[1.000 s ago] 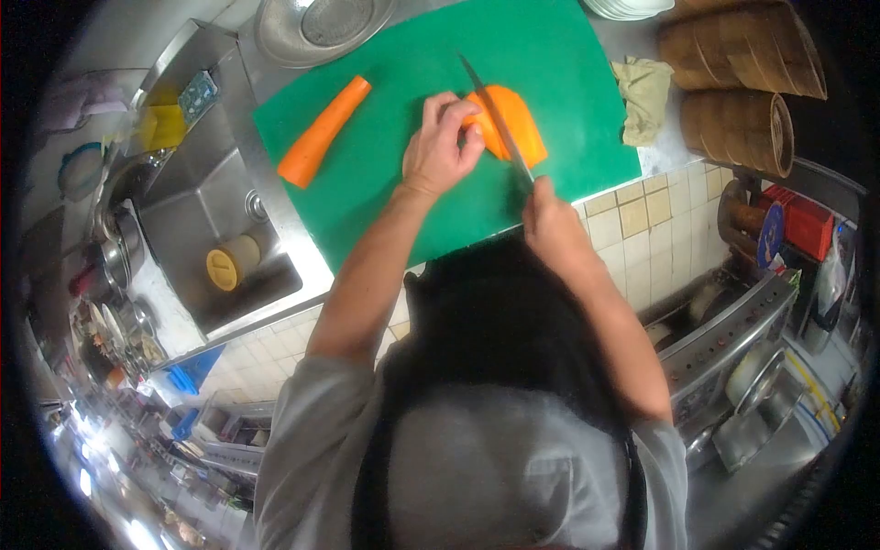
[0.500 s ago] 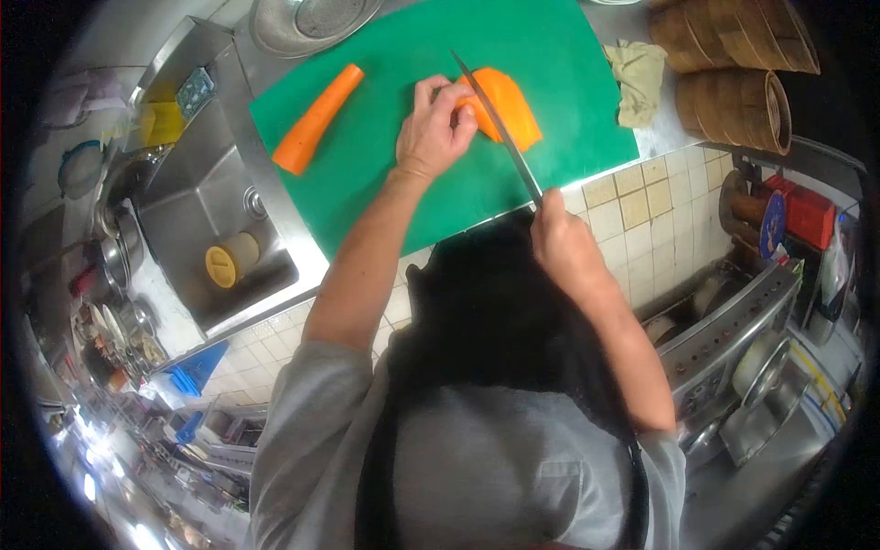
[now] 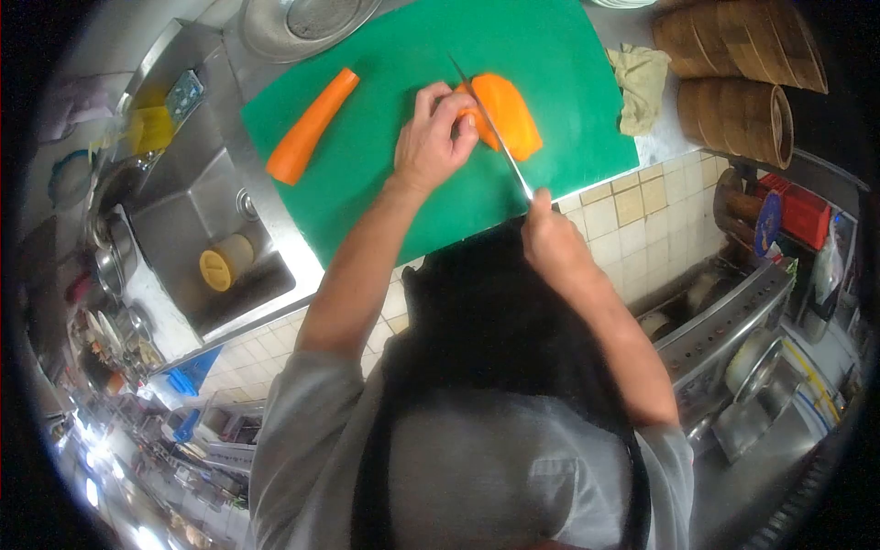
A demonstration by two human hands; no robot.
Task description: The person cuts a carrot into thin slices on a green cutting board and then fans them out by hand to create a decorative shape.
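Observation:
On the green cutting board (image 3: 385,119) lie orange carrot slices (image 3: 509,115), fanned out and overlapping. My right hand (image 3: 555,240) is wrapped round the handle of a knife (image 3: 507,156), its blade slanting up and left along the left edge of the slices. My left hand (image 3: 435,137) has its fingers curled on a small carrot piece (image 3: 469,114) just left of the blade, mostly covered by the fingers. A long peeled carrot (image 3: 313,126) rests on the board's left side, apart from both hands.
Left of the board is a metal sink (image 3: 197,225) with a yellow-lidded container (image 3: 225,263). A metal dish (image 3: 307,23) stands at the back. At the right are a crumpled cloth (image 3: 640,87) and bamboo steamers (image 3: 733,119). Tiles (image 3: 623,206) run below the counter edge.
The knife and my right hand have shifted slightly left. The view has tilted a little. My left hand still grips the carrot piece.

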